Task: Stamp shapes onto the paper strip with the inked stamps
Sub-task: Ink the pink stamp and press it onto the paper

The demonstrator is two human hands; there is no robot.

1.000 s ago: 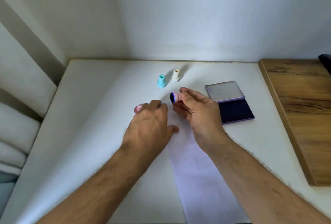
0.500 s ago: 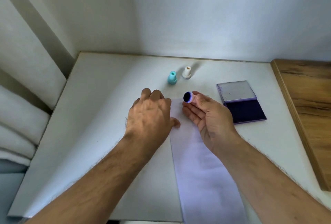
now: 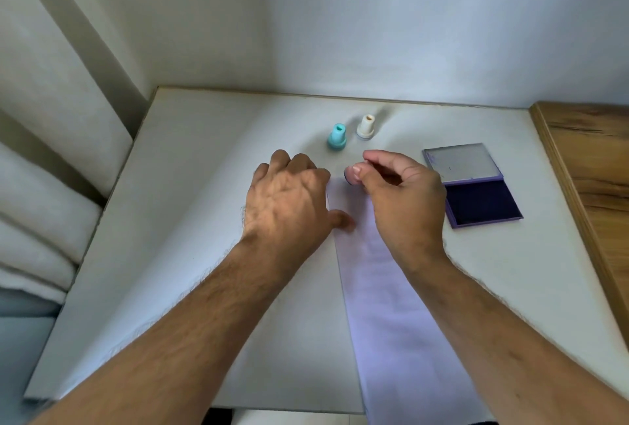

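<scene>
Near the middle of the frame, your right hand (image 3: pixel 405 193) pinches the pink stamp (image 3: pixel 350 175), so press it straight down on the strip (image 3: pixel 381 288) while your flat left hand (image 3: pixel 289 200) holds the strip.

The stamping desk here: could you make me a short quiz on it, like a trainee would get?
1. True or false: the ink pad lies open, to the right of the paper strip.
2. Which hand holds the pink stamp? A) left hand B) right hand C) neither
3. Fill in: two stamps stand upright on the table beyond the hands, a teal stamp and a ____ one.

Key: 1. True. 2. B; its fingertips pinch the stamp over the strip's far end, while the left hand rests at the strip's left edge. 3. Cream.
</scene>
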